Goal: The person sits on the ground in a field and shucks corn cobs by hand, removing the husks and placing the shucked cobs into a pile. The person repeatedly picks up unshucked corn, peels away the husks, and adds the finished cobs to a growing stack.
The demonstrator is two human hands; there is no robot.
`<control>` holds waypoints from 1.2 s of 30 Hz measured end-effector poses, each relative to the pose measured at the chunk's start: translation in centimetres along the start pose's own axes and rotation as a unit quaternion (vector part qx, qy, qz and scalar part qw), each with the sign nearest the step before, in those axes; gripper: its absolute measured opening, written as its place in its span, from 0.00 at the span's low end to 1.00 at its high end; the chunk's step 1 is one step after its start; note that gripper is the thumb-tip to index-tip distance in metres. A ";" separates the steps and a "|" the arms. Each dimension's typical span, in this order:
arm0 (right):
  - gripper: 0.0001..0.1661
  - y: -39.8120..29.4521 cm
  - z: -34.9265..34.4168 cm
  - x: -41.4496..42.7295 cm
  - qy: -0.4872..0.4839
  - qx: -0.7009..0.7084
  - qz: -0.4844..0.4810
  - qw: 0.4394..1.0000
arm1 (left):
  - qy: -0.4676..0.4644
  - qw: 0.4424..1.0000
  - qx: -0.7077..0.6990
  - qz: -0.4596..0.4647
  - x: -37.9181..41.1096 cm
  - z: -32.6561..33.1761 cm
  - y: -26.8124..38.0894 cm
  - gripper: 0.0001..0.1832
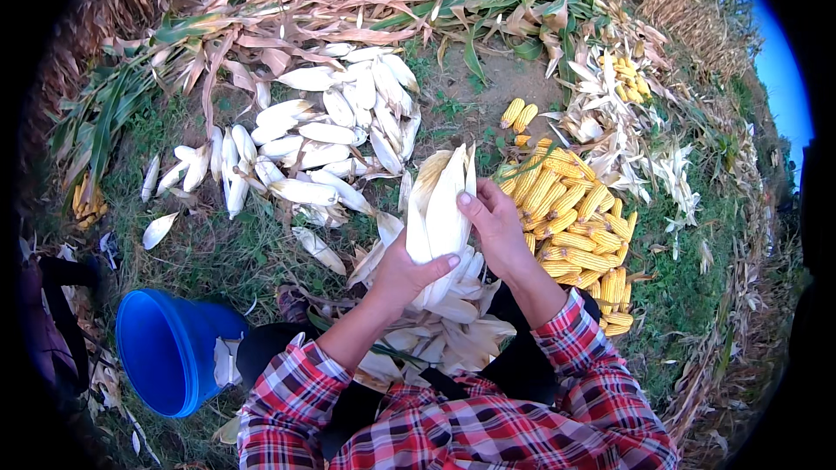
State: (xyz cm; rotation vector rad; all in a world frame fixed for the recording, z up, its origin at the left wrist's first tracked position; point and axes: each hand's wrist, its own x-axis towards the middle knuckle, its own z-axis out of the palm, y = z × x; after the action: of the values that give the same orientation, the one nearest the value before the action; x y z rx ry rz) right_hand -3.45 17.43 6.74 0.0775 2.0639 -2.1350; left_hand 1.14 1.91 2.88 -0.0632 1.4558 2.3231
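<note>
An ear of corn in pale husk (434, 222) stands upright between my hands, with its husk leaves partly spread at the top. My left hand (410, 272) grips its lower left side, thumb across the front. Higher up on the right, my right hand (494, 222) pinches a husk leaf between thumb and fingers. Whether kernels show inside cannot be seen. Below my hands, loose stripped husks (450, 339) lie heaped between my legs. Beyond my left hand is a pile of ears in husk (326, 134). Husked yellow corn ears (568, 209) are piled to the right of my right hand.
A blue plastic bucket (157, 352) lies tipped on the grass at the left. Cut corn stalks (313, 6) form a band across the back. Discarded husks (627, 137) and a smaller group of yellow ears (628, 78) lie at the back right. More yellow ears (88, 203) sit far left.
</note>
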 end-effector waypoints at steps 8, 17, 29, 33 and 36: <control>0.09 2.6 3.8 -0.6 0.126 0.172 -0.022 0.977 | 0.032 0.983 -0.170 -0.067 -1.5 1.0 -1.6 0.33; 0.08 1.9 4.3 0.5 0.120 0.395 0.067 0.908 | 0.062 0.980 -0.184 -0.043 -0.6 0.5 -1.3 0.32; 0.08 1.3 2.5 0.1 0.045 0.242 0.050 0.968 | 0.047 0.968 -0.230 -0.085 -0.6 -0.8 -0.7 0.26; 0.09 2.3 1.5 0.2 -0.016 0.172 0.068 0.983 | 0.043 0.943 -0.308 -0.118 -0.3 -1.2 -0.4 0.27; 0.08 1.6 2.9 -0.1 0.024 0.140 0.070 0.987 | 0.042 0.943 -0.310 -0.110 0.0 -1.7 -0.2 0.27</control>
State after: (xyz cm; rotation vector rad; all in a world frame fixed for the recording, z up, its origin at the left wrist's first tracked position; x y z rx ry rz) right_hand -2.90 14.50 5.29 0.3025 1.7113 -2.3382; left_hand 0.89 0.52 1.97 -0.4777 0.6507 2.5108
